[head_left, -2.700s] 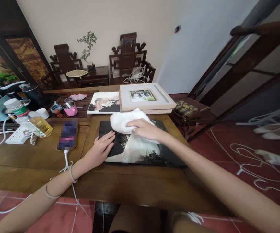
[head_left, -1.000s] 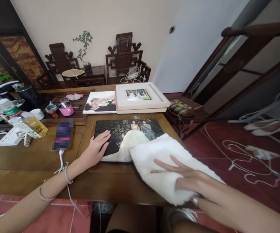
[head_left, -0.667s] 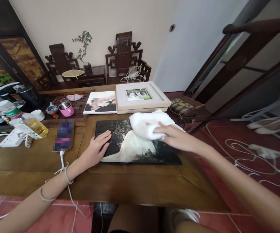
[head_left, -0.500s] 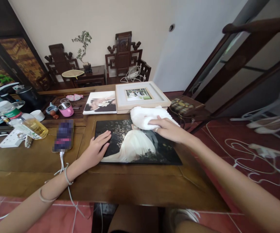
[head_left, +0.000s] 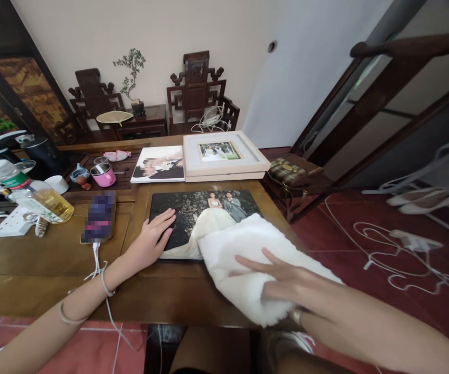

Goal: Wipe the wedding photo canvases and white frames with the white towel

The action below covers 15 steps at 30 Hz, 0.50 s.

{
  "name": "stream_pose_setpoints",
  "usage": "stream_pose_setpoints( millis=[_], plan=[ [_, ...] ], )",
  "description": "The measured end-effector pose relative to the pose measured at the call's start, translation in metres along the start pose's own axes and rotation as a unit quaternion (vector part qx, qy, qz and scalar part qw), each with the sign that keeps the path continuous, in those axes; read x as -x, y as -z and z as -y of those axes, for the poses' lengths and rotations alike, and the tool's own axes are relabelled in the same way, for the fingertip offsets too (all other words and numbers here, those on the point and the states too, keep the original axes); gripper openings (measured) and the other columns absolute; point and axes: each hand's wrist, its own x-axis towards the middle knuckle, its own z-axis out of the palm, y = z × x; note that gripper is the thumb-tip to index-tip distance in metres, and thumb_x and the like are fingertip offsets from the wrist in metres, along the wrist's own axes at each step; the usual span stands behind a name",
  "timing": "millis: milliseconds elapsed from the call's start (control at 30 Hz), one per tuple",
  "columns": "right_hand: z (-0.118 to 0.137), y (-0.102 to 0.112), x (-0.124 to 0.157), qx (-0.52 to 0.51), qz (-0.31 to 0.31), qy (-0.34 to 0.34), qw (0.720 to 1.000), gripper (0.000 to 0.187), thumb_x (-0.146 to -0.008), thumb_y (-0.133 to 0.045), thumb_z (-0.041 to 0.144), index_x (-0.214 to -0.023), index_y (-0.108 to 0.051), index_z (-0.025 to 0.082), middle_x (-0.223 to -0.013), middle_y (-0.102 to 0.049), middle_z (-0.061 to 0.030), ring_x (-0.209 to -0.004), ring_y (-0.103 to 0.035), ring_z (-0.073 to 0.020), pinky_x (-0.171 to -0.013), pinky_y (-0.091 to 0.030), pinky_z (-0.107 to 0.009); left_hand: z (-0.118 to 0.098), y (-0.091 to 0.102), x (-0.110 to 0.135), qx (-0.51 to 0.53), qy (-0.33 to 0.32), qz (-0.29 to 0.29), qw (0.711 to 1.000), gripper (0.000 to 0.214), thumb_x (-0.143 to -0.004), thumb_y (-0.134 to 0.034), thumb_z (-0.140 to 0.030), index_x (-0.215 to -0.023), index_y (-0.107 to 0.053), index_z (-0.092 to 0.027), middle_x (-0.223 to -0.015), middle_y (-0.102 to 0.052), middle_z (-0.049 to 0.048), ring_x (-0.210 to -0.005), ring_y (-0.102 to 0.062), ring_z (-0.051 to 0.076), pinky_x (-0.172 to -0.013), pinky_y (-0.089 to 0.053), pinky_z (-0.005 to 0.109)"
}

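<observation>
The dark photo panel (head_left: 185, 210) lay flat on the wooden table (head_left: 162, 298), its printed side up, showing a couple in a white gown and a grey suit. On the panel's left end rested the left hand (head_left: 152, 241), palm down, fingers extended and lying on the surface, holding nothing between them. Over the panel's near right part spread a white cloth (head_left: 228, 249), thick and fluffy, covering that corner and reaching past it towards the near edge of the table. The right hand (head_left: 282, 275) lay on top of the cloth with two fingers stretched apart; folds hid the rest of it (so I cannot tell whether the thumb and other fingers were clamped on the fabric). Just beyond the panel sat a pale-framed picture (head_left: 224, 153), and beside that, at its left, a white-edged picture (head_left: 158, 165). To the left of the panel lay a phone (head_left: 100, 215) with a white cable (head_left: 96, 254) running from its near end, and farther left a bottle of yellow liquid (head_left: 53, 202) leaned across a white power strip (head_left: 12, 222). A pink cup (head_left: 105, 179) stood beyond the phone, to the panel's far left. Past the panel's far right corner, beyond the table, was a plaid bag (head_left: 289, 170).
</observation>
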Motion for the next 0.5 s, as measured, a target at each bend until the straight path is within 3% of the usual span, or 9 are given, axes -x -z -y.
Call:
stream_pose_setpoints(
  millis=[100,233,333,400,500],
  plan=[
    [-0.008,0.008,-0.024,0.011,0.024,0.003,1.0,0.05,-0.062,-0.043,0.006,-0.099,-0.07,0.027,-0.134,-0.06,0.0019,-0.138,-0.037,-0.0261,-0.118,-0.022,-0.048,0.0,0.0,0.0,0.002,-0.002,-0.002,1.0,0.04,-0.098,-0.036,-0.025,-0.137,-0.047,-0.023,-0.147,-0.043,0.0094,-0.138,-0.037,0.022,-0.111,-0.032,0.051],
    [-0.04,0.023,-0.08,0.052,-0.044,0.009,0.998,0.039,-0.068,-0.043,0.01,-0.094,-0.069,0.023,-0.115,-0.07,0.0004,-0.138,-0.039,-0.0296,-0.119,-0.016,-0.053,-0.001,0.002,0.0,0.0,0.004,0.011,1.0,0.04,-0.098,-0.036,-0.026,-0.137,-0.047,-0.023,-0.147,-0.043,0.0092,-0.138,-0.037,0.022,-0.111,-0.031,0.051],
    [-0.065,0.033,-0.118,0.068,-0.105,-0.016,0.992,0.038,-0.073,-0.044,0.013,-0.102,-0.067,0.022,-0.118,-0.069,-0.0001,-0.136,-0.041,-0.0312,-0.117,-0.017,-0.058,-0.003,0.003,0.0,0.001,0.009,0.018,1.0,0.04,-0.099,-0.035,-0.026,-0.137,-0.047,-0.023,-0.147,-0.043,0.0088,-0.139,-0.036,0.022,-0.111,-0.031,0.051],
    [-0.073,0.036,-0.133,0.081,-0.116,-0.024,0.99,0.039,-0.075,-0.043,0.012,-0.105,-0.065,0.021,-0.123,-0.066,-0.0026,-0.137,-0.039,-0.0319,-0.116,-0.017,-0.061,-0.003,0.003,0.0,0.003,0.008,0.02,1.0,0.04,-0.099,-0.035,-0.025,-0.137,-0.047,-0.023,-0.147,-0.043,0.0091,-0.139,-0.035,0.022,-0.111,-0.031,0.051],
    [-0.066,0.033,-0.138,0.109,-0.107,0.016,0.988,0.045,-0.071,-0.039,0.004,-0.105,-0.064,0.019,-0.123,-0.066,-0.0053,-0.141,-0.033,-0.0305,-0.115,-0.015,-0.064,-0.002,0.003,0.0,0.006,0.004,0.016,1.0,0.04,-0.099,-0.035,-0.025,-0.138,-0.046,-0.021,-0.147,-0.043,0.0098,-0.139,-0.035,0.022,-0.111,-0.031,0.05]
  ],
)
